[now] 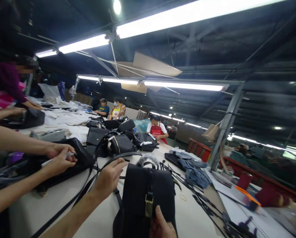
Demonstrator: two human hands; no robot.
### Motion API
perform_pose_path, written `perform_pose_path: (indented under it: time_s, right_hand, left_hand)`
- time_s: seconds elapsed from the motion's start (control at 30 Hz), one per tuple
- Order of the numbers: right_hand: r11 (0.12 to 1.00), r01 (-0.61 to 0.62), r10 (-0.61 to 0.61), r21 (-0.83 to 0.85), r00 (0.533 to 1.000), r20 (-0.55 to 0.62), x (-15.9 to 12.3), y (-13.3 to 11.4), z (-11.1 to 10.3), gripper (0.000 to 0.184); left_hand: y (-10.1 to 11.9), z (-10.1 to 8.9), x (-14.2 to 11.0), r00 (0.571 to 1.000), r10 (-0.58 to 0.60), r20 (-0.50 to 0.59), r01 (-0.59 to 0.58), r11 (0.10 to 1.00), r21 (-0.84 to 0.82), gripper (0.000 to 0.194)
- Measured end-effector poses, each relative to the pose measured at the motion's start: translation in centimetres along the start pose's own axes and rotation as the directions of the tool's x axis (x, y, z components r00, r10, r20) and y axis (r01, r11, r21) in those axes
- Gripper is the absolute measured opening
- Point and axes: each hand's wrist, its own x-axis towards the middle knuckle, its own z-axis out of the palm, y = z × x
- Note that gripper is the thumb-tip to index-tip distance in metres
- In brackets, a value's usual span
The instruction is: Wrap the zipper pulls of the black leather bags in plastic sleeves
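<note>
A black handbag (143, 188) with a brass buckle on its front strap stands on the pale worktable (70, 195) in front of me. My left hand (109, 177) is closed at the bag's upper left corner, where a long black shoulder strap (70, 201) passes through its fingers. My right hand (161, 226) grips the bag's lower edge, thumb pressed on the front below the buckle. Both hands hold the bag upright.
A co-worker's two hands (60, 157) at the left handle another black bag (80, 155). More black bags (118, 142) are piled mid-table, loose black straps (199, 198) and denim cloth (192, 170) lie to the right. Other people work along the table's far end.
</note>
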Motion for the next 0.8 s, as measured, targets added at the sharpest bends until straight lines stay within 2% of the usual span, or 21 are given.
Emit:
perform_pose_path:
  time_s: [0.03,0.07,0.1,0.13,0.2,0.23,0.27,0.4,0.5,0.57,0.6,0.67,0.73,0.8]
  right_hand:
    - [1.0,-0.02,0.021,0.023,1.0,-0.006,-0.2,-0.1,0.2,0.05]
    - [0.999,-0.036,0.036,0.038,0.999,-0.001,-0.4,-0.3,0.4,0.05]
    - [0.998,-0.049,0.048,0.047,0.999,0.01,-0.7,-0.5,0.6,0.05]
    - [0.997,-0.056,0.055,0.055,0.998,0.016,-1.0,-0.7,0.7,0.05]
    - [0.995,-0.064,0.062,0.074,0.998,0.023,-1.5,-1.1,1.0,0.05]
    - [0.995,-0.064,0.062,0.082,0.998,0.022,-1.8,-1.3,1.1,0.049]
    - [0.994,-0.061,0.059,0.087,0.998,0.024,-2.1,-1.4,1.1,0.048]
    - [0.993,-0.029,0.023,0.113,0.998,0.057,-2.9,-2.1,0.7,0.042]
    - [0.998,0.024,-0.028,0.056,0.997,0.073,-3.5,-2.5,0.4,0.041]
    - [0.998,0.054,-0.052,-0.032,0.997,0.053,-3.6,-2.5,0.3,0.044]
    - [0.996,0.065,-0.064,-0.068,0.998,0.029,-3.6,-2.4,0.2,0.046]
    - [0.99,0.088,-0.091,-0.11,0.996,-0.025,-3.5,-2.0,0.1,0.049]
    - [0.979,0.117,-0.127,-0.164,0.991,-0.051,-3.5,-1.5,-0.2,0.049]
    - [0.959,0.149,-0.165,-0.243,0.985,-0.048,-3.8,-1.1,-0.8,0.044]
  left_hand:
    - [0.7,0.0,-1.3,0.997,-0.025,-0.068,0.026,1.0,0.016,0.027]
    - [1.5,0.1,-2.6,0.993,-0.073,-0.09,0.073,0.997,-0.005,0.023]
    - [2.5,0.5,-3.8,0.987,-0.152,-0.046,0.149,0.987,-0.061,0.021]
    - [3.5,1.1,-5.0,0.962,-0.26,0.08,0.269,0.953,-0.139,0.019]
    - [5.1,2.6,-6.9,0.837,-0.422,0.348,0.524,0.801,-0.29,0.018]
    - [5.6,3.5,-7.6,0.775,-0.461,0.432,0.612,0.719,-0.329,0.019]
    - [5.9,4.4,-8.1,0.731,-0.484,0.481,0.667,0.655,-0.356,0.021]
    - [5.6,7.3,-8.8,0.664,-0.521,0.536,0.735,0.585,-0.342,0.041]
    - [5.6,8.5,-8.8,0.61,-0.517,0.6,0.791,0.441,-0.424,0.051]
    - [5.9,9.3,-8.6,0.615,-0.554,0.561,0.784,0.353,-0.511,0.052]
    - [6.0,9.7,-8.5,0.626,-0.589,0.511,0.766,0.34,-0.546,0.053]
    - [6.2,10.6,-8.2,0.629,-0.655,0.418,0.737,0.333,-0.588,0.054]
    - [6.0,11.5,-8.0,0.609,-0.698,0.376,0.739,0.328,-0.588,0.056]
    - [5.7,12.0,-7.9,0.599,-0.73,0.329,0.754,0.375,-0.54,0.054]
